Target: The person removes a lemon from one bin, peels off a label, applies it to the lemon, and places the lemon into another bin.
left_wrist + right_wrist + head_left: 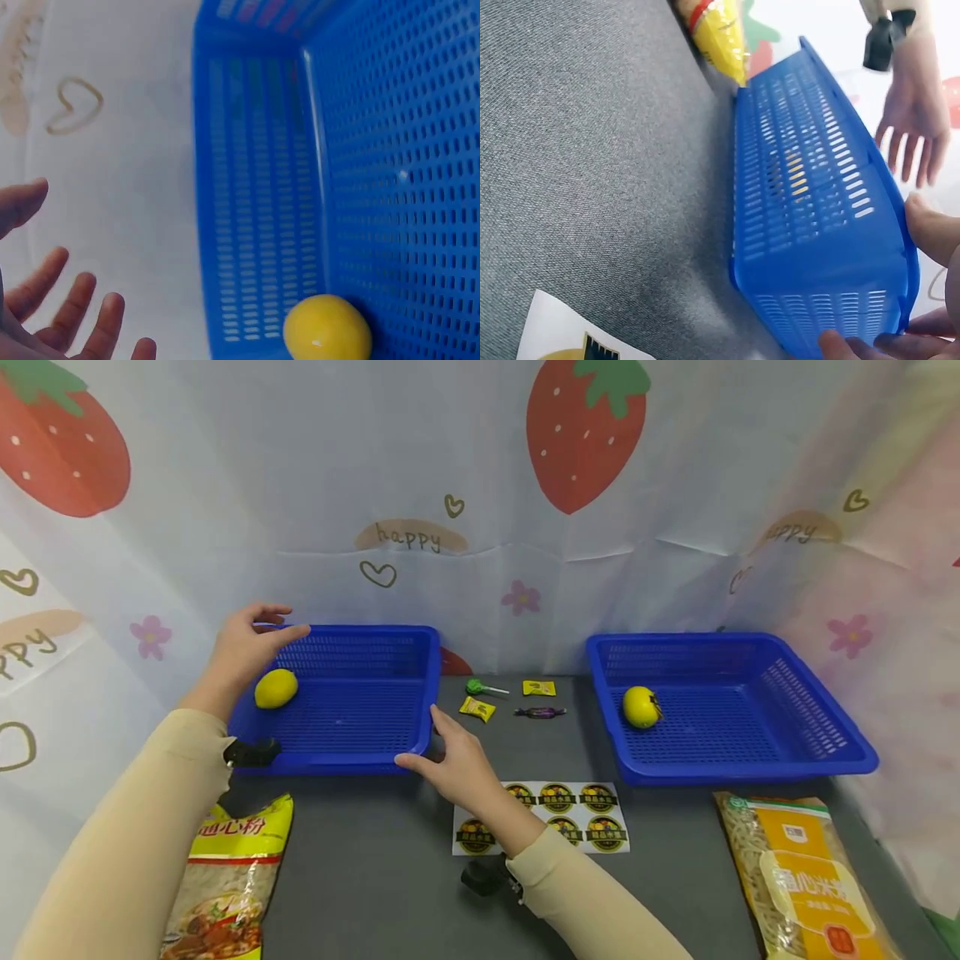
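Note:
A blue plastic basket lies on the left of the table with a yellow lemon inside, near its left end. My left hand is raised by the basket's back left corner, fingers spread and loosely bent, holding nothing. In the left wrist view its fingers are apart from the basket rim. My right hand holds the front right corner of the same basket. In the right wrist view the thumb is at the rim while the other fingers lie along the end wall.
A second blue basket at the right holds a yellow round fruit. Between the baskets lie a green lollipop and several wrapped candies. A sticker sheet lies under my right forearm. Noodle bags flank the front.

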`<act>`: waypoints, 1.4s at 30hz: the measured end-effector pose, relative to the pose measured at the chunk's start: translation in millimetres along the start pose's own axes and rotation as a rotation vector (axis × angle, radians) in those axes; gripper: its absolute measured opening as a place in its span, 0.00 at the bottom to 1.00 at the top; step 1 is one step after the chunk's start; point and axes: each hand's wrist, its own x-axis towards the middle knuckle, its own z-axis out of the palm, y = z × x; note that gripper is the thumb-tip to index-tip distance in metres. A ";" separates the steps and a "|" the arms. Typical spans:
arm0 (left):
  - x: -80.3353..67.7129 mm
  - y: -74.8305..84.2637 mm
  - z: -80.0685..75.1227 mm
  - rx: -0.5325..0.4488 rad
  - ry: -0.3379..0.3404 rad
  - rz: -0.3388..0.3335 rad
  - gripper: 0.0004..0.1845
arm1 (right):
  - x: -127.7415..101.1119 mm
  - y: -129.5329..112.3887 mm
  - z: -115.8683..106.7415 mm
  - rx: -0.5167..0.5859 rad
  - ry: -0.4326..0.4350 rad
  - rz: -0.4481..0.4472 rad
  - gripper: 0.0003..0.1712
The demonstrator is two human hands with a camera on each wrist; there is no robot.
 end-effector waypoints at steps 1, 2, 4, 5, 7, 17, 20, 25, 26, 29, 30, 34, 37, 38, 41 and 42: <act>5.5 -1.5 -0.1 0.000 0.003 -0.005 0.40 | 0.3 -0.3 0.0 0.002 0.001 -0.001 0.55; 10.7 -4.0 0.0 -0.001 0.002 -0.009 0.40 | 0.4 -0.6 -0.1 0.002 0.000 0.001 0.56; 18.9 -10.9 0.8 -0.005 -0.008 -0.024 0.41 | 0.5 -0.5 -0.3 0.007 0.000 0.002 0.55; 21.5 -15.3 1.4 -0.004 -0.016 -0.033 0.42 | 0.4 -0.3 -0.5 0.007 -0.003 0.001 0.56; 25.0 -24.3 2.1 0.000 -0.046 -0.051 0.42 | 0.1 0.4 -0.4 0.016 -0.012 -0.001 0.56; 36.3 -53.8 9.5 0.178 -0.256 -0.136 0.46 | 0.7 2.2 -0.1 0.074 -0.002 0.004 0.55; 37.9 -61.4 10.2 0.230 -0.292 -0.149 0.45 | 0.8 2.1 -0.5 0.069 -0.002 0.010 0.55; 39.1 -75.6 5.5 0.253 -0.336 -0.186 0.43 | 1.0 0.4 -0.4 0.056 -0.013 0.016 0.55; 39.1 -78.1 4.4 0.251 -0.344 -0.196 0.43 | 1.2 0.1 -0.1 0.052 -0.014 0.015 0.55; 39.0 -85.7 2.1 0.252 -0.361 -0.220 0.43 | 0.8 -0.3 0.9 0.033 -0.013 0.012 0.55; 38.8 -88.0 1.6 0.256 -0.363 -0.225 0.43 | 0.6 -0.3 1.2 0.024 -0.015 0.010 0.55; 37.8 -92.9 1.7 0.301 -0.361 -0.219 0.41 | 0.5 -0.4 1.5 -0.002 -0.023 0.003 0.56; 38.7 -91.7 5.1 0.320 -0.356 -0.224 0.38 | 0.7 0.2 0.3 -0.005 -0.022 0.012 0.56; 39.3 -90.9 6.4 0.321 -0.357 -0.230 0.37 | 0.7 0.5 -0.3 -0.007 -0.021 0.018 0.55; 40.3 -88.2 10.4 0.327 -0.349 -0.254 0.35 | 1.0 0.7 -1.9 -0.019 -0.024 0.025 0.55; 40.5 -87.9 11.7 0.326 -0.350 -0.261 0.36 | 1.1 0.9 -2.2 -0.025 -0.028 0.028 0.55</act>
